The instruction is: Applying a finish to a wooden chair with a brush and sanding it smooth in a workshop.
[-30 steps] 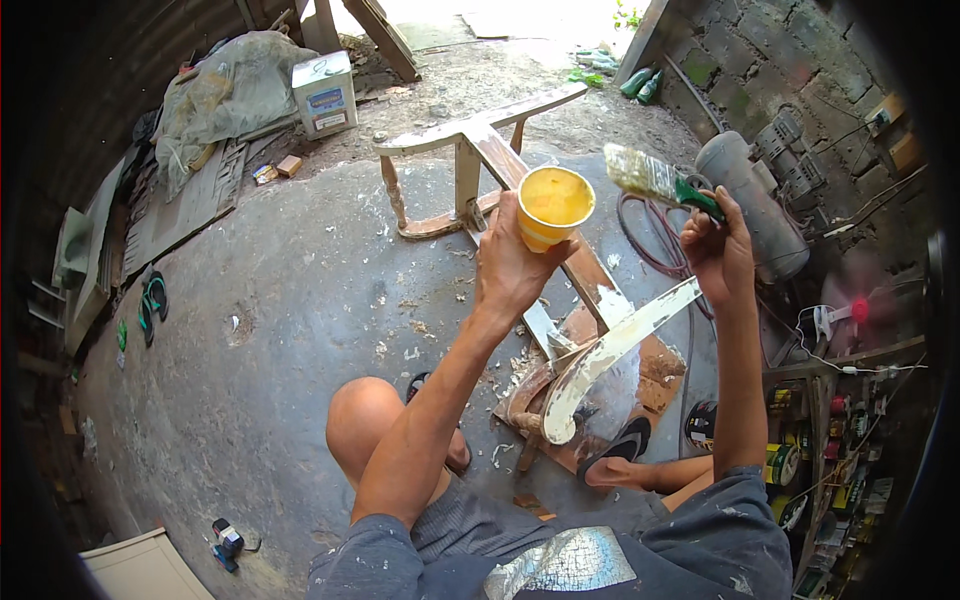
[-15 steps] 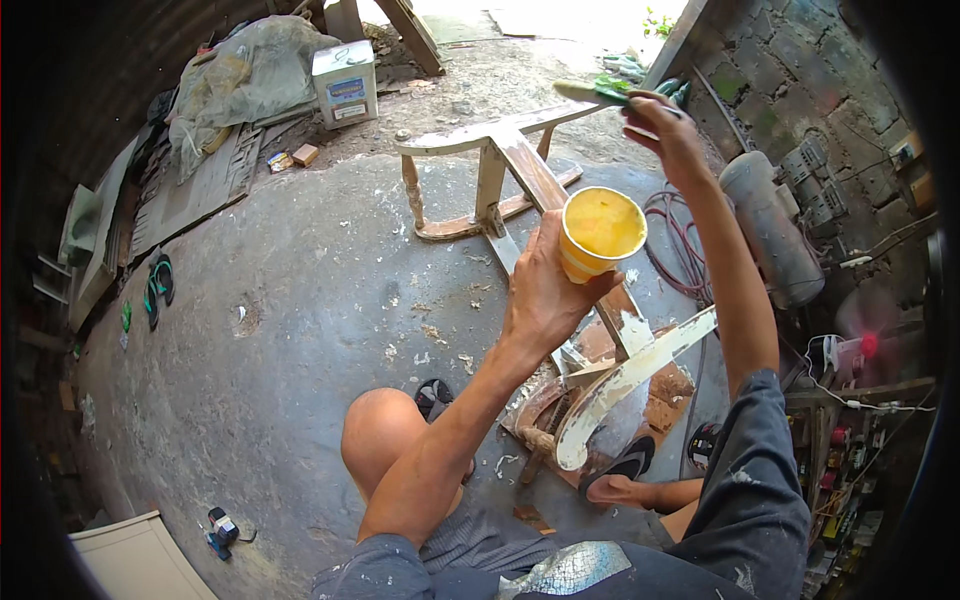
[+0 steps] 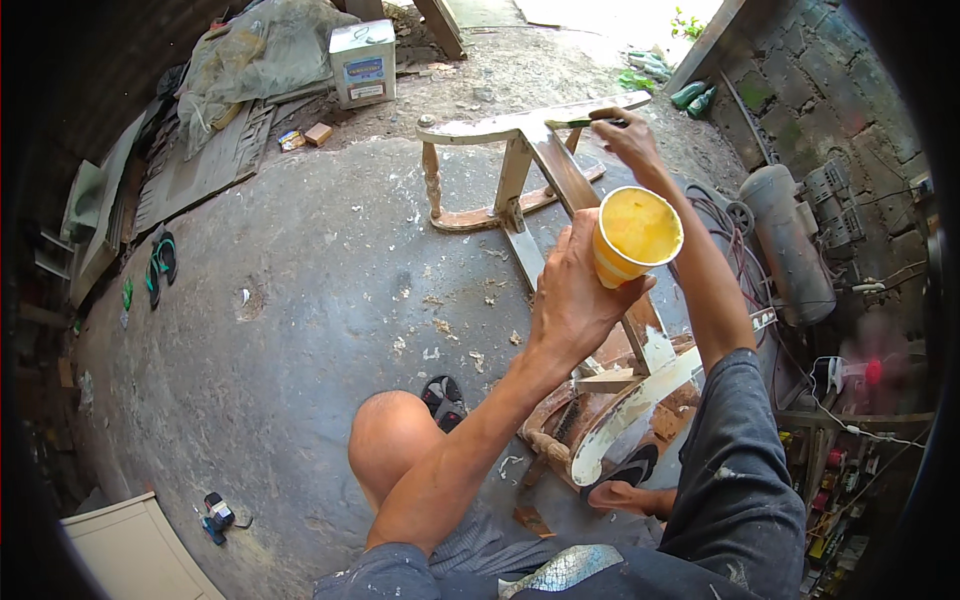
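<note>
My left hand [image 3: 580, 300] is wrapped around a paper cup [image 3: 612, 268] that holds thick yellow liquid [image 3: 640, 225]. Further out, my right hand [image 3: 630, 140] grips the dark handle of a paintbrush [image 3: 578, 124]. The brush tip is at the far end of a wooden chair frame [image 3: 565, 172], where the brown panel meets the pale curved rail [image 3: 480, 131]; it appears to touch the wood. Patchy white paint and bare brown wood show on the frame, which lies on the floor before me. The cup and my left hand hide part of its middle.
Paint flakes are scattered over the concrete floor [image 3: 300, 330]. An air tank [image 3: 785, 240] and coiled hoses [image 3: 728, 235] stand at right, near a blurred fan [image 3: 872, 372]. A white box [image 3: 363, 65] sits far left, slippers [image 3: 160, 268] at left, a small blue tool [image 3: 218, 517] near left.
My right hand has swung inward and down, bringing the brush from the air beyond the frame onto its far end. The view has shifted slightly; my left hand still holds the cup.
</note>
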`<state>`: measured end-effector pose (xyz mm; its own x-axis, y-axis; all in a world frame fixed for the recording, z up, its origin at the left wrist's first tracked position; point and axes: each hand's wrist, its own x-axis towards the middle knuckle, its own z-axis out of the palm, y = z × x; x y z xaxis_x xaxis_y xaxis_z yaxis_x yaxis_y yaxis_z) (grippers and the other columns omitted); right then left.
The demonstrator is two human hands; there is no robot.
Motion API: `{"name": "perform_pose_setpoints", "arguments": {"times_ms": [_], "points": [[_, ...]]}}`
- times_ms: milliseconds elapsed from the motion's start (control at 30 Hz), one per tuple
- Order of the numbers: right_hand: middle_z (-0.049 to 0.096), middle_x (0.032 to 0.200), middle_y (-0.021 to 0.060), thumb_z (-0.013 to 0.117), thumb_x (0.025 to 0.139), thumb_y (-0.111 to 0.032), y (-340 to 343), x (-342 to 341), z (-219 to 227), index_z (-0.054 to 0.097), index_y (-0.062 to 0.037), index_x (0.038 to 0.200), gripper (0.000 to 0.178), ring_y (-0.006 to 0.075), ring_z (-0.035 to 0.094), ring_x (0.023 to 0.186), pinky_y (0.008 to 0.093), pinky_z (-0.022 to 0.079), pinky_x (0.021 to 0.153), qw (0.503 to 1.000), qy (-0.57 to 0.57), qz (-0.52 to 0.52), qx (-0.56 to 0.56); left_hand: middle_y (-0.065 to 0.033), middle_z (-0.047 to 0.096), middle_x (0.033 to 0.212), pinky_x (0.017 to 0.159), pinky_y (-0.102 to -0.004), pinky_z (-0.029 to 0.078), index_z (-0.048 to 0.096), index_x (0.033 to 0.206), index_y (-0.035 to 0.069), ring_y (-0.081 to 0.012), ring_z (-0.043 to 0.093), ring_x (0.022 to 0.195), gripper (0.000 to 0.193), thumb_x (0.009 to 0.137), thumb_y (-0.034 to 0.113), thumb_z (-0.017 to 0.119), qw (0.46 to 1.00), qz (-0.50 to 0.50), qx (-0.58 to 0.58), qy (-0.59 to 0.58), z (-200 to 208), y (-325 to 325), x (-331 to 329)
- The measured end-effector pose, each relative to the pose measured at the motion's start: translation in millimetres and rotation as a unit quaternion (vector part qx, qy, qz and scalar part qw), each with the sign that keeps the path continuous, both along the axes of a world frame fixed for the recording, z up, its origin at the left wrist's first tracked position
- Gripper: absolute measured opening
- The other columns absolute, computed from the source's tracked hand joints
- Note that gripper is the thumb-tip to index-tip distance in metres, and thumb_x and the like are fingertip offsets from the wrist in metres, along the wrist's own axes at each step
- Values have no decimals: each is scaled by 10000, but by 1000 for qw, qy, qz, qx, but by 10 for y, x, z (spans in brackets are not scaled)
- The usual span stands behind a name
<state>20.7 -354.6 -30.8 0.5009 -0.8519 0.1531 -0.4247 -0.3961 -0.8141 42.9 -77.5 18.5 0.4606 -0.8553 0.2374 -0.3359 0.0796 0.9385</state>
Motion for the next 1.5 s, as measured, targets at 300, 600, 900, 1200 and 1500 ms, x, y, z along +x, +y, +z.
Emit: {"name": "perform_pose_setpoints", "arguments": {"times_ms": [300, 600, 900, 1200, 1500], "points": [[672, 818, 76, 648, 799, -278, 9, 241, 1, 696, -159, 1042, 274, 133, 604, 717, 287, 476, 611, 999, 44, 3, -21, -157, 581, 1048, 822, -425, 489, 439, 1140, 32, -351, 596, 983, 647, 675, 297, 802, 1000, 8, -9, -5, 10, -23, -27], [673, 820, 117, 637, 822, -240, 133, 283, 36, 682, -112, 1048, 263, 130, 614, 731, 280, 481, 611, 999, 39, 24, 17, -209, 557, 968, 800, -480, 470, 411, 1095, 44, -397, 572, 927, 574, 682, 217, 772, 999, 6, -26, 27, 35, 18, 10], [624, 859, 14, 662, 790, -190, -259, -327, -24, 682, -157, 1040, 253, 126, 568, 781, 277, 497, 656, 988, -85, -70, 111, -168, 573, 1015, 819, -436, 487, 430, 1129, 31, -367, 591, 966, 636, 677, 283, 799, 1000, 11, -24, -6, 27, 21, 10], [620, 793, 20, 678, 789, -183, -168, -118, -124, 688, -151, 1036, 249, 98, 563, 704, 255, 482, 615, 990, -57, -60, 112, -169, 581, 1044, 832, -434, 484, 427, 1164, 30, -355, 594, 980, 653, 683, 275, 795, 1000, 3, -15, -14, 50, -12, -48], [599, 751, -2, 673, 777, -179, -157, -103, -133, 687, -132, 1024, 252, 82, 549, 670, 233, 481, 594, 985, -98, -29, 136, -146, 632, 1068, 839, -381, 499, 454, 1182, 39, -273, 622, 1017, 634, 687, 219, 807, 1000, -7, -7, 5, 30, -36, -54]]}}
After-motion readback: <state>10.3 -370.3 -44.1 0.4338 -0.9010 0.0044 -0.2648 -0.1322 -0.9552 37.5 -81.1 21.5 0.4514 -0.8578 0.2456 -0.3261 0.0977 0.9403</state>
